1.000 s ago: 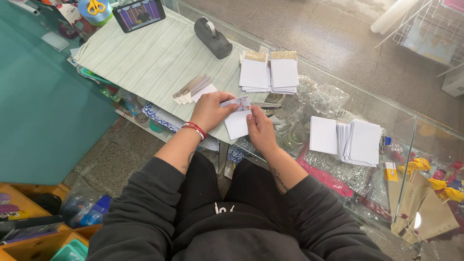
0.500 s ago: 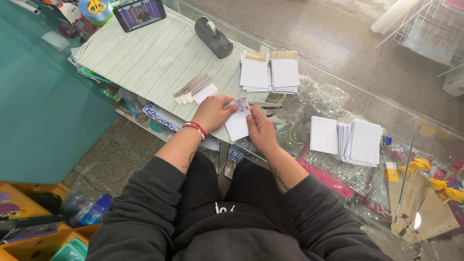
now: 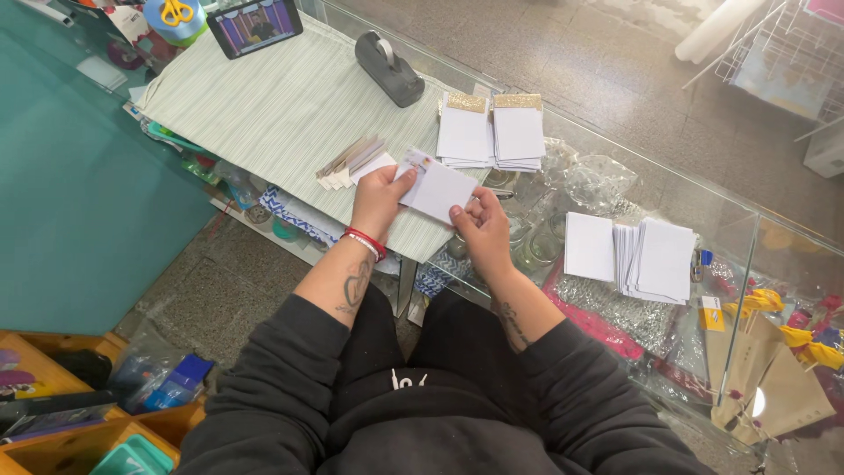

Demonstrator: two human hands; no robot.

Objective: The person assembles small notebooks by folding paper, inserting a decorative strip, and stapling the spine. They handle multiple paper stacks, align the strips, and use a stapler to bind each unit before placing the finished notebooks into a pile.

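Observation:
Both hands hold a small white card over the near edge of a striped green cloth. My left hand, with a red band at the wrist, pinches the card's left end, where a bit of coloured print shows. My right hand grips its lower right corner. A fanned pile of narrow card strips lies just left of my left hand. Two stacks of white cards with gold tops sit beyond the held card.
A grey tape dispenser and a small screen stand at the cloth's far side. More white card stacks lie on the glass counter to the right, near crumpled clear plastic. Wooden bins are at lower left.
The card has come up flatter and more fully into view between my hands. Both hands stay in nearly the same place.

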